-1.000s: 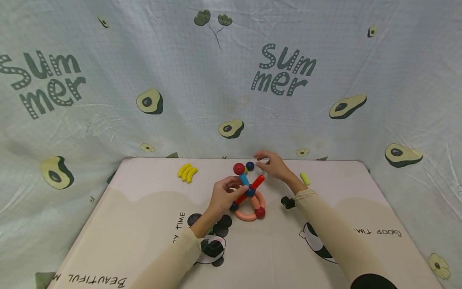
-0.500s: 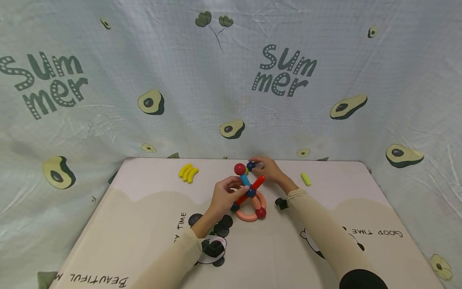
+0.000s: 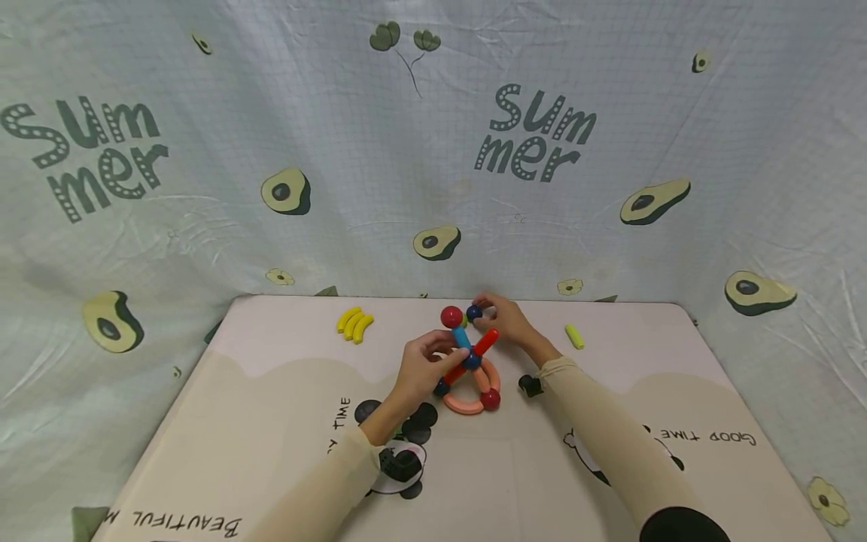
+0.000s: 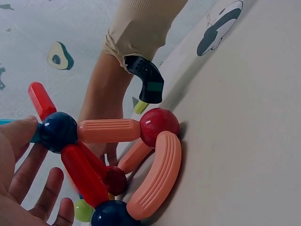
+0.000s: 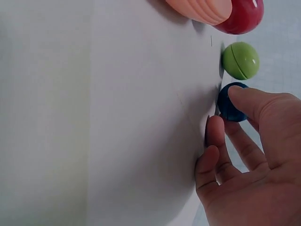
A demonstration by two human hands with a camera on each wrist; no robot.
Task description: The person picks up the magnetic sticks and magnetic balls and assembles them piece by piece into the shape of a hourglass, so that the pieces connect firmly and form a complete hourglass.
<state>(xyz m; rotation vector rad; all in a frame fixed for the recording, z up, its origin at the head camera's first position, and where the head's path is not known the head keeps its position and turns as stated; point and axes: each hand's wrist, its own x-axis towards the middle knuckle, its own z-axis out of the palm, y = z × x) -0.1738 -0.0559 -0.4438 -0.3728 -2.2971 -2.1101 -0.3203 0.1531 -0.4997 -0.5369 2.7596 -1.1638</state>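
Observation:
In the head view my left hand [image 3: 418, 367] pinches the light-blue stick [image 3: 461, 336] of a ball-and-stick building toy, next to its dark blue ball [image 4: 59, 132]. Red sticks [image 4: 84, 175] and salmon sticks, one a curved stick [image 4: 157, 181], join this to a red ball [image 4: 160, 127] and another dark blue ball [image 4: 115, 215]. A larger red ball [image 3: 451, 317] tops the light-blue stick. Beyond the toy, my right hand [image 3: 506, 321] pinches a loose dark blue ball [image 5: 229, 106] between thumb and fingers. Beside that ball lies a green ball [image 5: 241, 60].
Several yellow curved sticks [image 3: 354, 325] lie to the left at the back of the table [image 3: 271, 421]. A lime-green stick [image 3: 574, 336] lies to the right. Behind the table's far edge hangs a printed cloth [image 3: 352, 150]. A black wrist device [image 4: 148, 80] sits at the right cuff.
My right hand has moved left and slightly down to the loose dark blue ball and taken hold of it. The ball has shifted slightly right. My left hand keeps its grip.

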